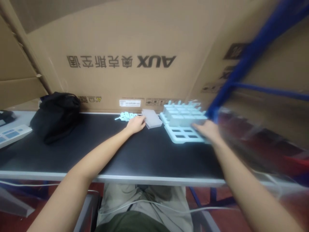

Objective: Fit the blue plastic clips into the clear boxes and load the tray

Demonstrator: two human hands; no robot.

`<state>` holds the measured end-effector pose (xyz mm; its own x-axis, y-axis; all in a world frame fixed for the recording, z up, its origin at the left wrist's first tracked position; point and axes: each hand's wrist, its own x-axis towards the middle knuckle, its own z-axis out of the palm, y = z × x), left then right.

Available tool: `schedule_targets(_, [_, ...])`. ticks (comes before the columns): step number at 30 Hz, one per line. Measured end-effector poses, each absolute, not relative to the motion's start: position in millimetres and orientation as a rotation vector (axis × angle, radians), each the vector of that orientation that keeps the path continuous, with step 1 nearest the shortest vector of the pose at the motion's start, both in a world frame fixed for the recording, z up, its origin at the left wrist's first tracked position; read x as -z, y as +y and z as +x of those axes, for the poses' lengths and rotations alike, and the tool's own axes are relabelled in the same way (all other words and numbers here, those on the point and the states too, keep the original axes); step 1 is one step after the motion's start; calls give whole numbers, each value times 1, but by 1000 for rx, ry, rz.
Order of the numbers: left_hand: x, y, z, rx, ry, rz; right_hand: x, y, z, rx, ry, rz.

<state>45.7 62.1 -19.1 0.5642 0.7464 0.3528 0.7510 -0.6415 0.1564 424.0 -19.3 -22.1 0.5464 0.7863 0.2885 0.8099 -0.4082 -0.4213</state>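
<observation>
My left hand point(136, 124) is at the left edge of a pale grey, flat rectangular box point(152, 118), its fingers curled closed against that edge. Just beyond the hand lies a small heap of light blue plastic pieces point(126, 116). On the right, my right hand point(208, 129) grips the right side of a light blue plastic rack point(180, 139), its thumb along the front. Block-shaped compartments point(177, 120) rise from the rack's grid base, with short prongs along the back. Motion smears my right hand, and its other fingers are partly hidden.
A black cloth bag point(56, 114) sits on the left of the black table point(103, 164), beside a white and blue panel point(14, 134). Large cardboard point(120, 35) stands behind. A blue metal frame point(231, 77) and blurred clear plastic point(258, 135) flank the right.
</observation>
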Motion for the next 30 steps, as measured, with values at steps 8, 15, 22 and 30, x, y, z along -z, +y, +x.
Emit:
schedule_targets(8, [22,64,45,673,-1330,-2783,15,-16,412,90,-1393,-2463])
schedule_targets(15, [24,66,43,723,-1329,-2788,17,-15,408,119,-1385,-2416])
schedule_targets(22, [21,62,30,798,-1361,-2737,15,-19,395,127,-1296,-2380])
schedule_targets(30, [13,57,-24,889,-1275,-2646,-8,-36,398,89,-1092,-2254])
